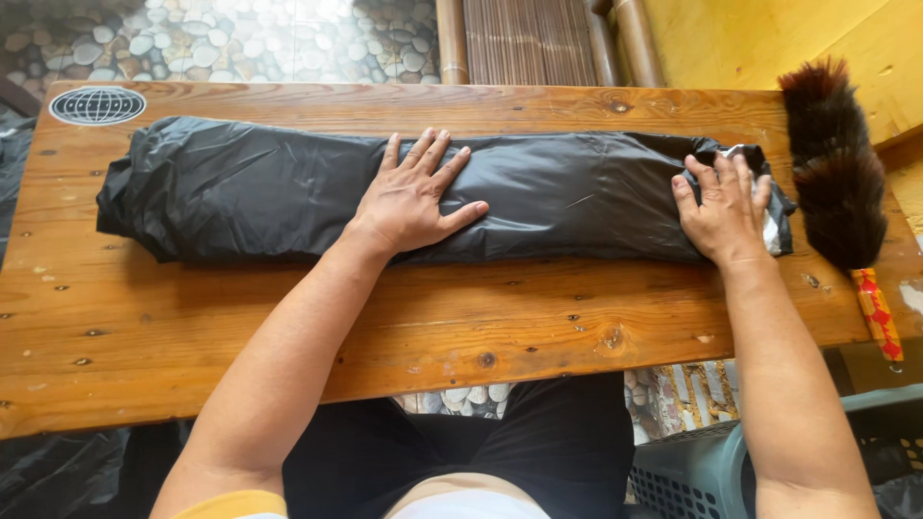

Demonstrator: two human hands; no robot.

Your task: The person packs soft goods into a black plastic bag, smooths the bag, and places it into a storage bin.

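Bright, sharp daylight; soft shadows

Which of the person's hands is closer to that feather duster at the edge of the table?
Right. The right hand presses the end of the black bundle just beside the duster; the left hand lies flat on its middle, far off.

Wooden plank counter [288, 327], three things on it.
Knotty, scuffed orange-brown boards span most of the frame. A long folded black plastic sheet [260, 187] lies lengthwise across the upper half, reaching from the left end to near the right end. A dark feather duster [835, 163] with a red-and-yellow handle sits at the right edge, just beside the sheet. An oval globe sticker [97, 105] is in the upper left corner.
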